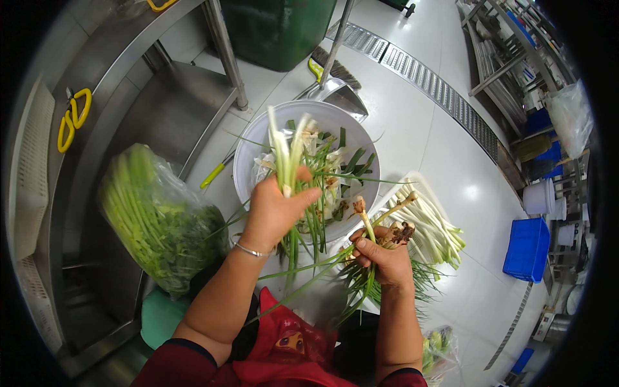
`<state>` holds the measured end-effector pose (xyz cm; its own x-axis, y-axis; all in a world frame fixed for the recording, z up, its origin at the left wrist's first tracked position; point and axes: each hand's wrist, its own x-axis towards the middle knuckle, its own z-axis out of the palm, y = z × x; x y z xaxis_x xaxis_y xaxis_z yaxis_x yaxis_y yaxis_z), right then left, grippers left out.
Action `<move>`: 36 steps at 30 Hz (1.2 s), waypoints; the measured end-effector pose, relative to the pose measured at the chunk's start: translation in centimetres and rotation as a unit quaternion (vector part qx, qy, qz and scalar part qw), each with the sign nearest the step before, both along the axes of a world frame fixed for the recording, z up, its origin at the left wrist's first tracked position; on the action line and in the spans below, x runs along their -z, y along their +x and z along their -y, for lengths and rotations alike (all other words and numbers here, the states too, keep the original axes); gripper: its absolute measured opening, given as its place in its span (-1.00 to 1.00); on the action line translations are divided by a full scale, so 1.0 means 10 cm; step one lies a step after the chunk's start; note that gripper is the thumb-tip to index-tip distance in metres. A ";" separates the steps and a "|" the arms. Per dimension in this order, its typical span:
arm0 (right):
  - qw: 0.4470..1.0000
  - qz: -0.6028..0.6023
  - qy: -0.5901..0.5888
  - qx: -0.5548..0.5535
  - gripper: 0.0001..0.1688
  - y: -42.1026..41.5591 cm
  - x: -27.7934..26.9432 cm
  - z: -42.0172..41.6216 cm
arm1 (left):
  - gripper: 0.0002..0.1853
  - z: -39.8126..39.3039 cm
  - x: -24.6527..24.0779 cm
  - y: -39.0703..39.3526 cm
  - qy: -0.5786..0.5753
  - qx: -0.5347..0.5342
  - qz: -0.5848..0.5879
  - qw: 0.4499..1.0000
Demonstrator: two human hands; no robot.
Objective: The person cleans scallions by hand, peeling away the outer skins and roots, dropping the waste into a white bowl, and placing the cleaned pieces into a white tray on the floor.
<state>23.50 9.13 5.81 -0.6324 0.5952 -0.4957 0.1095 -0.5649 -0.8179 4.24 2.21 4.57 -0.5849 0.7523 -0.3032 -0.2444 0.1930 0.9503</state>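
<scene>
My left hand (pixel 280 205) grips several green onions (pixel 285 150) by their pale stalks, above a round white tub (pixel 240 169). Inside the tub lie vegetable trimmings (pixel 355 162) and pieces of clear plastic. On the right, my right hand (pixel 384 256) is closed around a few green onions with brown, soiled roots (pixel 400 234). Beyond that hand, trimmed white onion stalks (pixel 425 217) lie in a white basket (pixel 437 193). Long green leaves (pixel 420 280) spread beneath and beside my right hand; what they rest on is partly hidden.
A plastic bag of leafy celery (pixel 159 217) stands at left, beside a steel table (pixel 179 96) carrying yellow-handled scissors (pixel 75 118). A dustpan (pixel 346 96), a broom (pixel 336 65) and a green bin (pixel 278 29) are behind the tub. A blue crate (pixel 527 249) sits at right near shelving.
</scene>
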 end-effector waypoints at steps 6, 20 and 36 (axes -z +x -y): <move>0.998 0.010 0.060 0.010 -0.73 -0.04 0.00 -0.01 | -0.83 0.10 -0.04 0.21 -0.018 0.293 0.203 0.934; 0.991 0.047 0.118 0.049 -0.78 -0.19 0.00 0.07 | -0.81 0.26 -0.03 0.20 0.005 0.228 0.291 0.929; 0.969 0.039 0.245 0.001 -0.89 -0.24 0.01 0.00 | -0.82 0.41 -0.02 0.03 0.026 0.239 0.398 0.885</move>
<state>21.09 9.12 5.69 -0.6033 0.7720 -0.2002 0.1819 -0.1113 -0.9770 4.50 -1.94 4.77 0.1878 0.8815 -0.4333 -0.7435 0.4158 0.5237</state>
